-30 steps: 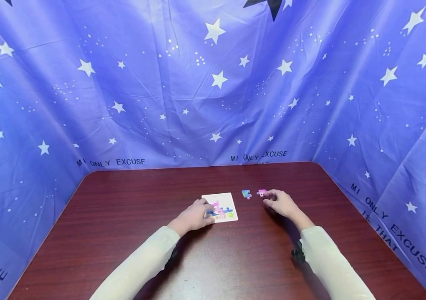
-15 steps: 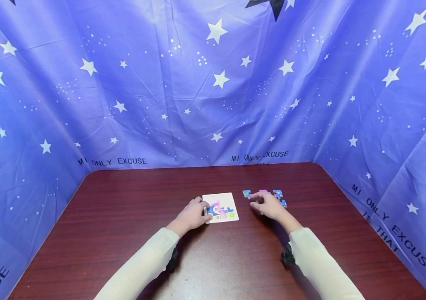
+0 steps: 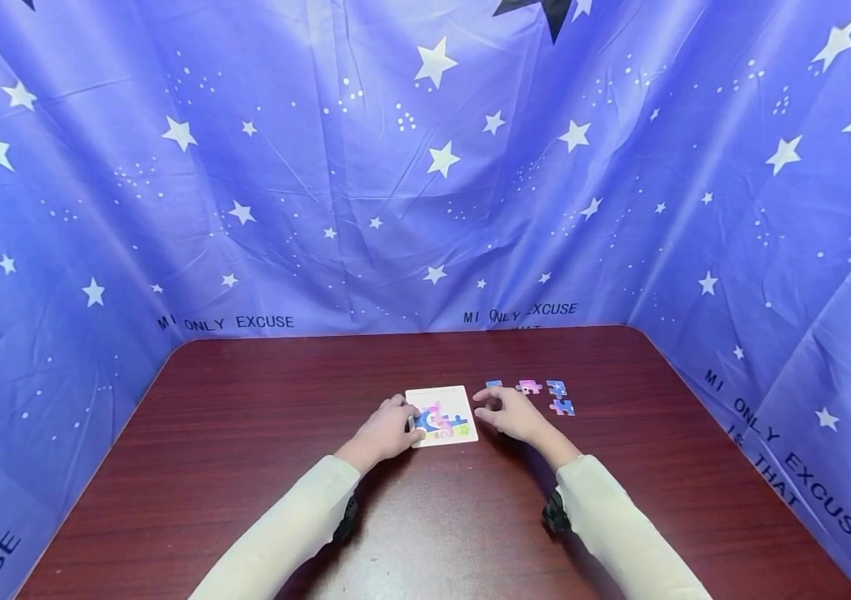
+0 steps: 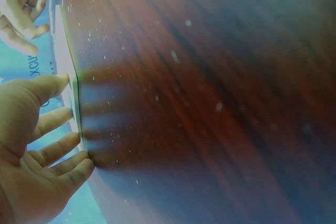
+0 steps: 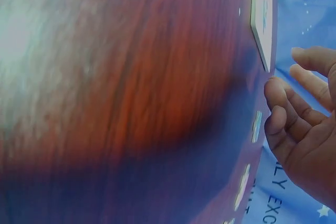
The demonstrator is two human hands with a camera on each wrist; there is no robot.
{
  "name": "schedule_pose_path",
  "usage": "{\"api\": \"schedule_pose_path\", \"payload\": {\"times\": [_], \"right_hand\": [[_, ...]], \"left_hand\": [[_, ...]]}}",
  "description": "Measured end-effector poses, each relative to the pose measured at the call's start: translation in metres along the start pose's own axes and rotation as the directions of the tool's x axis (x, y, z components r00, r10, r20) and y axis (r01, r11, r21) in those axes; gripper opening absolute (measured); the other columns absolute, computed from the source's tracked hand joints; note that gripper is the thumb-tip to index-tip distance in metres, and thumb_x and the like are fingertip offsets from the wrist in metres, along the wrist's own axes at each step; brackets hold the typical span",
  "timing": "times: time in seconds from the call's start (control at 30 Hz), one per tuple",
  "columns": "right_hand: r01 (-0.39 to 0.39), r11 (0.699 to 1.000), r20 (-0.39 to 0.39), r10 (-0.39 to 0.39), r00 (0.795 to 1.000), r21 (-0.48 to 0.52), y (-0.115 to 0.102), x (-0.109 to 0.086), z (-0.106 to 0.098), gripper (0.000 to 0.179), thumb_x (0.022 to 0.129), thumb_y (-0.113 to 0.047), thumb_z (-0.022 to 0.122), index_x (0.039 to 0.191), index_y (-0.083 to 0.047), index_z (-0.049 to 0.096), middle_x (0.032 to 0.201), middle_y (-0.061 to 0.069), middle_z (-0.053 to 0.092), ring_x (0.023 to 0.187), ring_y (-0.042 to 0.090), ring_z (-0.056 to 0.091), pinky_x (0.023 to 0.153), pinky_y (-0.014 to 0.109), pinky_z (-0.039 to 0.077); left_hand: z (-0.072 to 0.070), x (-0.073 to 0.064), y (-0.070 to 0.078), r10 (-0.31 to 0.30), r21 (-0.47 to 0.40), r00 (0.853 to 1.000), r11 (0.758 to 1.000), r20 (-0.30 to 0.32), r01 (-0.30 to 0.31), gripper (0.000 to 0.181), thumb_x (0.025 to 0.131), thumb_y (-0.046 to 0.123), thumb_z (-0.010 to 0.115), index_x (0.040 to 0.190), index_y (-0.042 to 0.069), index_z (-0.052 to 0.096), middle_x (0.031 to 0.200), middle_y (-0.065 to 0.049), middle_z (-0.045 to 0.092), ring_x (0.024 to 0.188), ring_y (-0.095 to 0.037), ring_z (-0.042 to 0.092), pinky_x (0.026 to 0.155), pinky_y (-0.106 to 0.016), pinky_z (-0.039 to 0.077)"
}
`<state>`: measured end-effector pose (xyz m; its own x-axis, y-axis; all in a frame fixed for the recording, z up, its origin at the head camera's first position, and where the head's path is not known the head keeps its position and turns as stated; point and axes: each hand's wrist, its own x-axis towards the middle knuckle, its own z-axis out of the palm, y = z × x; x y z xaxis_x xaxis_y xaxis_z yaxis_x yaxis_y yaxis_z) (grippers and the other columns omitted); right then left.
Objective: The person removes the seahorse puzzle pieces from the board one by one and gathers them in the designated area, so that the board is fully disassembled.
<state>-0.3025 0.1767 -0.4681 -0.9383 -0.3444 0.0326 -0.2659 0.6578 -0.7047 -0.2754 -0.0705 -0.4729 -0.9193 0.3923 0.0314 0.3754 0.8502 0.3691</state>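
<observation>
A white square puzzle board (image 3: pixel 436 395) lies on the table with several pink, blue and green pieces (image 3: pixel 440 423) fitted in its near part. My left hand (image 3: pixel 383 429) rests at the board's left side, thumb and fingertips along its edge; the left wrist view shows these fingers (image 4: pixel 55 148) spread and slightly bent. Just right of the board hovers my right hand (image 3: pixel 515 414), thumb and index finger apart with nothing between them. Behind its fingers a blue puzzle piece (image 3: pixel 494 384) is partly hidden. A pink puzzle piece (image 3: pixel 528 387) lies to the right of that.
Two more blue puzzle pieces, an upper one (image 3: pixel 556 387) and a lower one (image 3: pixel 563 407), lie further right. The dark red wooden table (image 3: pixel 282 375) ends at a blue curtain (image 3: pixel 365 167) with stars, which encloses the back and both sides.
My right hand has moved left, from over the right-hand pieces to beside the board, uncovering the pink piece and the two blue ones. The left hand stays at the board.
</observation>
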Motion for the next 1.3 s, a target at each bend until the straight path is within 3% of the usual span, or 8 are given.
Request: {"api": "schedule_pose_path", "payload": {"times": [0.1, 0.67, 0.87, 1.3], "right_hand": [[-0.022, 1.000, 0.008, 0.022, 1.000, -0.019, -0.005, 0.002, 0.004, 0.026, 0.086, -0.013, 0.064, 0.110, -0.002, 0.063, 0.068, 0.003, 0.054, 0.047, 0.012, 0.049, 0.049, 0.026, 0.045], [0.086, 0.996, 0.046, -0.086, 0.995, 0.002, -0.018, 0.008, 0.017, 0.025, 0.087, -0.011, 0.063, 0.108, 0.002, 0.063, 0.073, 0.004, 0.056, 0.050, 0.008, 0.048, 0.050, 0.023, 0.044], [0.122, 0.991, 0.030, -0.120, 0.992, -0.061, -0.019, 0.010, 0.022, 0.021, 0.085, -0.011, 0.064, 0.103, 0.000, 0.065, 0.071, 0.002, 0.057, 0.058, 0.006, 0.048, 0.057, 0.021, 0.042], [0.100, 0.983, 0.024, -0.098, 0.995, -0.155, -0.027, 0.013, 0.030, 0.018, 0.082, -0.013, 0.066, 0.097, -0.004, 0.069, 0.075, 0.002, 0.058, 0.068, 0.009, 0.048, 0.063, 0.023, 0.041]], "left_hand": [[-0.001, 0.000, 0.001, 0.001, 0.002, 1.000, 1.000, 0.001, -0.001, 0.037, 0.086, 0.030, 0.065, 0.114, 0.005, 0.064, 0.108, -0.010, 0.055, 0.099, -0.026, 0.052, 0.090, -0.038, 0.044], [-0.002, 0.003, 0.000, -0.010, 0.008, 1.000, 1.000, 0.006, 0.010, 0.036, 0.084, 0.030, 0.067, 0.110, 0.006, 0.065, 0.106, -0.010, 0.055, 0.099, -0.027, 0.052, 0.089, -0.038, 0.044], [0.001, 0.005, -0.002, 0.000, 0.011, 1.000, 1.000, -0.004, 0.000, 0.035, 0.083, 0.030, 0.069, 0.107, 0.006, 0.065, 0.104, -0.009, 0.055, 0.096, -0.027, 0.053, 0.088, -0.038, 0.045], [-0.002, 0.003, 0.002, -0.027, 0.013, 0.999, 1.000, 0.018, 0.027, 0.036, 0.083, 0.030, 0.069, 0.109, 0.006, 0.064, 0.108, -0.010, 0.055, 0.100, -0.028, 0.053, 0.090, -0.038, 0.045]]}}
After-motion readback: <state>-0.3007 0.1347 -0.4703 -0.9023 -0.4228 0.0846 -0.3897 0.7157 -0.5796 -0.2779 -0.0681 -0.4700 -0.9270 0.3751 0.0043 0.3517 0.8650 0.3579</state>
